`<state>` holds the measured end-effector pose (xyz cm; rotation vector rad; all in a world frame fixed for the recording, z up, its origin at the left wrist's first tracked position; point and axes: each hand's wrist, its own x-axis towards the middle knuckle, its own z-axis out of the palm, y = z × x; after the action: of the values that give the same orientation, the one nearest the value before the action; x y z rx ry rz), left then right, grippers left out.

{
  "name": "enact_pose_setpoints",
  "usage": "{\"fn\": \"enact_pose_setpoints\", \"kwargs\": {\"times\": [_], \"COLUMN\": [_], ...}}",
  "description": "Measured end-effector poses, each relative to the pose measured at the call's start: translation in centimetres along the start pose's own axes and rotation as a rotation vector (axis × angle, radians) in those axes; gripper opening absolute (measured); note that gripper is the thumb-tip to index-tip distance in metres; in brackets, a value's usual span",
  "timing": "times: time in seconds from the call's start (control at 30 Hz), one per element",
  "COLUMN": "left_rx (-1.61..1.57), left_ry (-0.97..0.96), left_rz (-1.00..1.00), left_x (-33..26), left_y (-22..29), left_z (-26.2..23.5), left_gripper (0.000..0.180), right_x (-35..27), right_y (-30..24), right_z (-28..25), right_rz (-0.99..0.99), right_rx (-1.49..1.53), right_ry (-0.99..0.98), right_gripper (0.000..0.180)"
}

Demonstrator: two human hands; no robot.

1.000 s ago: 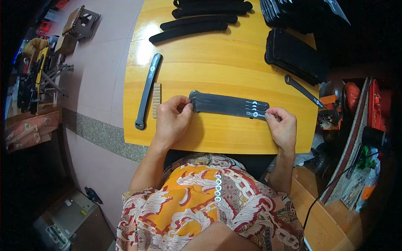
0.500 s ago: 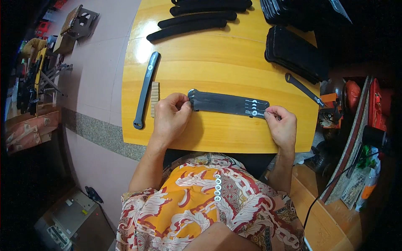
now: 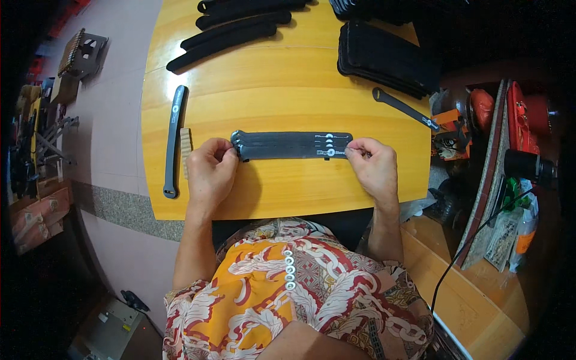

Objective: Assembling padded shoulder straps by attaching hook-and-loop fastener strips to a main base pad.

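Observation:
A set of several dark grey hook-and-loop straps, overlapped side by side with white print at the right end, lies level across the near part of the table. My left hand pinches its left end, where rounded tips with slots are bunched. My right hand pinches the lower right corner between thumb and finger. Left of my left hand, a single grey strap lies lengthwise beside a ribbed beige strip. Another single strap lies slantwise at the right table edge.
The yellow wooden table carries long black strap bundles at the far left. Stacked black bundles are at the far right. Right of the table stands a shelf with bags and a black cable. A stool is on the floor left.
The view has shifted, so the table and things appear further left. The strap set has gone from a slight tilt to nearly level, both hands still pinching its ends.

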<state>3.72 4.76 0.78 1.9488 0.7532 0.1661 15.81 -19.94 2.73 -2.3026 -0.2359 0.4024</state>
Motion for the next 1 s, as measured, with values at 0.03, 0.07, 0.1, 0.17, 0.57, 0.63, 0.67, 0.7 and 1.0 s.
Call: {"fn": "enact_pose_setpoints", "kwargs": {"times": [0.03, 0.07, 0.1, 0.17, 0.57, 0.63, 0.67, 0.7, 1.0], "left_rx": [-0.004, -0.003, 0.023, 0.049, 0.257, 0.369, 0.383, 0.404, 0.393], "left_ry": [-0.004, -0.003, 0.007, 0.017, 0.044, -0.050, -0.076, -0.090, -0.106], "left_rz": [-0.019, -0.018, -0.004, 0.012, 0.065, 0.042, 0.036, 0.041, 0.059], "left_x": [0.0, -0.1, -0.2, -0.2, 0.0, 0.0, 0.2, 0.2, 0.0], "left_y": [0.0, 0.2, 0.8, 1.0, 1.2, 1.8, 1.5, 1.7, 1.5], "left_z": [0.0, 0.0, 0.0, 0.1, -1.0, -1.9, -2.0, -1.9, -2.3], "left_gripper": [0.008, 0.008, 0.008, 0.009, 0.014, 0.018, 0.022, 0.022, 0.019], "right_x": [0.0, 0.0, 0.0, 0.0, 0.3, 0.2, 0.3, 0.4, 0.3], "right_y": [-0.1, 0.0, 0.2, 0.4, -0.5, -0.3, -0.1, 0.0, -1.0], "right_z": [0.0, 0.0, 0.1, 0.2, 0.5, 0.6, 0.4, 0.1, -0.7], "right_rz": [0.009, 0.007, -0.004, -0.015, -0.026, -0.036, -0.024, -0.037, -0.044], "right_rx": [-0.016, -0.015, -0.012, -0.009, -0.085, -0.046, -0.092, -0.086, -0.108], "right_ry": [-0.007, -0.007, 0.003, 0.014, 0.010, 0.044, 0.045, 0.030, -0.010], "right_gripper": [0.013, 0.013, 0.013, 0.012, 0.014, 0.015, 0.017, 0.017, 0.015]}}
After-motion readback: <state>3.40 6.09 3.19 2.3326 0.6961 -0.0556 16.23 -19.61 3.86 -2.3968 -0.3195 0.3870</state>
